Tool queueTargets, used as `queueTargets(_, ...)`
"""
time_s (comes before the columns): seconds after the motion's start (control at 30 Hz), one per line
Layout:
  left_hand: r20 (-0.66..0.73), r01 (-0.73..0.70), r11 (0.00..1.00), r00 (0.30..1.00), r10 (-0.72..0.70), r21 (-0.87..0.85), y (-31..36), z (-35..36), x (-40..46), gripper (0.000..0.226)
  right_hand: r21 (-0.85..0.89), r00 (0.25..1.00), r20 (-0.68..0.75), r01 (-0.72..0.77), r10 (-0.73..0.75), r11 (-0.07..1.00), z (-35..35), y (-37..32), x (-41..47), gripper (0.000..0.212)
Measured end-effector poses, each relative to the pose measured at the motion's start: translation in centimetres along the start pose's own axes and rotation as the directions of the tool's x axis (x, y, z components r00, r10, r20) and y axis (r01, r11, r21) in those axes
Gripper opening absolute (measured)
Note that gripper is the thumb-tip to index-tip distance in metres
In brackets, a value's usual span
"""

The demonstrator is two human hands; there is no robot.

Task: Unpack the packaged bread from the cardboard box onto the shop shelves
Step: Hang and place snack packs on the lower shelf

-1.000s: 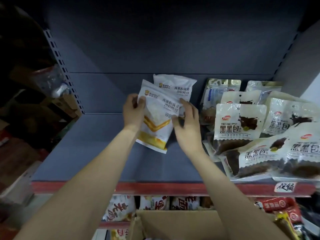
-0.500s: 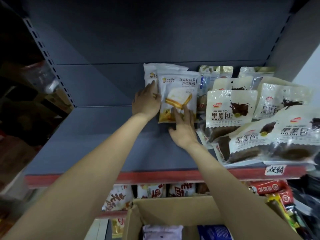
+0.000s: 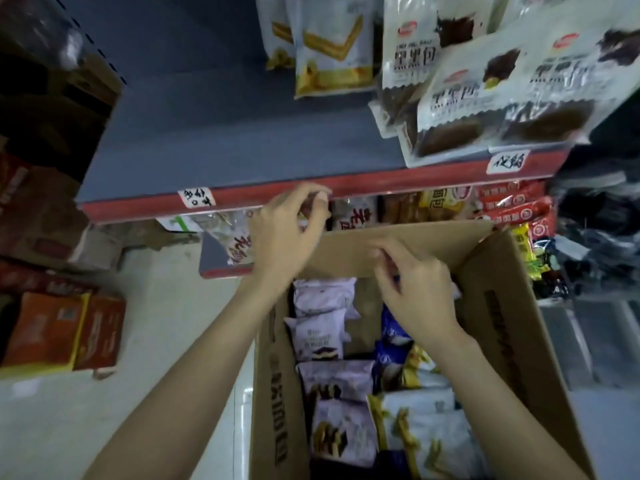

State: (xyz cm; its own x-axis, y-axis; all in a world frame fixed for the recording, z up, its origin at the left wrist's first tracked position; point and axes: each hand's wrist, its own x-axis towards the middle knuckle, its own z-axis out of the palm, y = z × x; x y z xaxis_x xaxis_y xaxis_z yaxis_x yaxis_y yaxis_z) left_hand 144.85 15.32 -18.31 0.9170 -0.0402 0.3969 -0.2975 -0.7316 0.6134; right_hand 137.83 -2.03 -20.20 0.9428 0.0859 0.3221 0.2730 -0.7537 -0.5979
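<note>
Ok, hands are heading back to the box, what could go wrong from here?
1. The dark bread packs overhang the shelf lip at its right end; a bump could tip them off.
2. The two yellow packs stand leaning at the back and may flop forward.
3. Both hands, left and right, are loosely curled and empty above the box; its packs lie tightly mixed, so a hasty grab could take the wrong kind.

Brown cardboard box point(image 3: 398, 247); lilac bread packs point(image 3: 320, 336); white-yellow packs point(image 3: 334, 46); grey shelf point(image 3: 225, 140), red edge.
</note>
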Motion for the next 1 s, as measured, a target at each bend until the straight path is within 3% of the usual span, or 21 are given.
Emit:
queueTargets(0.07, 0.067, 0.045, 0.998, 0.997, -0.041, -0.054, 0.2, 1.7, -3.8, 0.026, -0.064, 0.986, 0.103, -0.128, 0.134, 0.99, 0.1, 3.2, -5.0, 0.019)
queueTargets(0.13, 0.247, 0.102, 0.994, 0.965, -0.091, -0.035, 0.2, 4.0, -7.1, 0.025, -0.156, 0.93, 0.214, -0.271, 0.3, 0.95, 0.6, 6.9, -9.4, 0.018)
queueTargets(0.17, 0.381, 0.134, 0.991, 0.917, -0.12, -0.011, -0.2, 5.5, -8.6, 0.023, -0.197, 0.884, 0.268, -0.339, 0.383, 0.92, 0.9, 8.7, -11.2, 0.021)
queueTargets(0.23, 0.651, 0.174, 0.983, 0.741, -0.164, 0.05, -1.1, 8.8, -11.4, 0.027, -0.305, 0.758, 0.384, -0.434, 0.527, 0.848, 1.7, 12.0, -14.1, 0.032)
queueTargets(0.3, 0.795, 0.117, 0.985, 0.581, -0.173, 0.128, -1.9, 11.8, -13.8, 0.038, -0.395, 0.662, 0.451, -0.453, 0.599, 0.799, 2.0, 14.5, -16.0, 0.046)
queueTargets(0.47, 0.88, 0.069, 0.983, 0.438, -0.183, 0.17, -0.9, 16.8, -17.7, 0.04, -0.521, 0.592, 0.486, -0.394, 0.643, 0.757, 2.5, 17.8, -18.9, 0.045)
queueTargets(0.63, 0.89, 0.036, 0.977, 0.408, -0.205, 0.209, 0.6, 21.3, -21.1, 0.039, -0.621, 0.629, 0.537, -0.157, 0.562, 0.768, 4.2, 20.0, -19.2, 0.048)
queueTargets(0.7, 0.916, -0.049, 0.973, 0.349, -0.196, 0.227, 1.2, 22.5, -22.2, 0.037, -0.696, 0.639, 0.543, -0.021, 0.544, 0.718, 5.1, 21.2, -19.0, 0.049)
queueTargets(0.8, 0.934, -0.178, 0.948, 0.293, -0.204, 0.263, 1.5, 23.3, -23.4, 0.038, -0.762, 0.643, 0.512, 0.033, 0.57, 0.647, 5.2, 21.2, -17.7, 0.046)
queueTargets(1.0, 0.975, -0.28, 0.947, 0.198, -0.104, 0.158, 0.2, 22.4, -23.1, 0.048, -0.764, 0.619, 0.538, 0.072, 0.572, 0.641, 6.2, 21.7, -17.6, 0.032)
